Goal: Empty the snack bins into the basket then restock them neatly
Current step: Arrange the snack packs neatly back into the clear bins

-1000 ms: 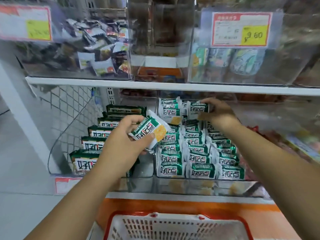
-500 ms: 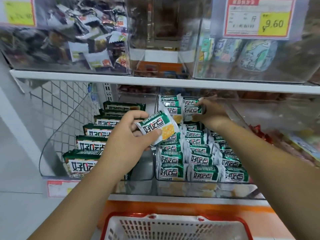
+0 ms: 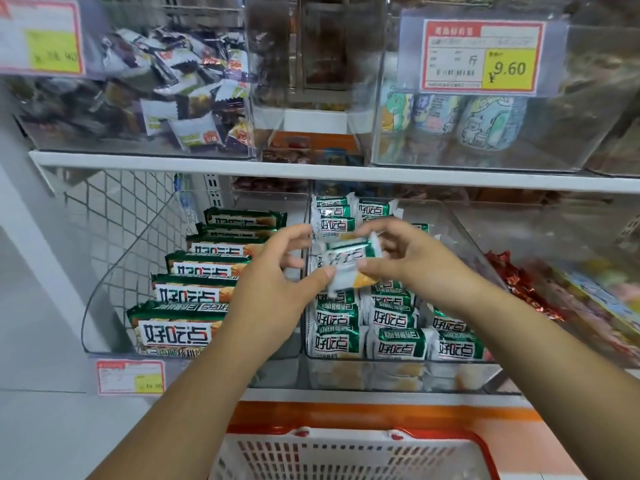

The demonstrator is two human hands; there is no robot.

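A small green-and-white snack packet (image 3: 348, 263) is held between both hands above the middle clear bin (image 3: 398, 375). My left hand (image 3: 273, 289) pinches its lower left corner. My right hand (image 3: 412, 261) pinches its right side. The packet is blurred. Below it the bin holds several rows of the same small packets (image 3: 398, 341), standing upright. The clear bin to the left (image 3: 104, 299) holds several larger green packs (image 3: 180, 327) in a stepped row. A white basket with a red rim (image 3: 346, 455) sits below the shelf at the bottom edge.
The upper shelf (image 3: 311, 171) carries clear bins of mixed wrapped snacks (image 3: 173, 98) and cartoon-printed packs (image 3: 485, 119), with price tags on their fronts. Red-wrapped sweets (image 3: 519, 282) fill the bin on the right. A wire mesh panel (image 3: 114, 220) closes the shelf's left end.
My right hand has left the back row of small packets and come forward to the packet in my left hand. Both hands now hold that packet over the middle bin.
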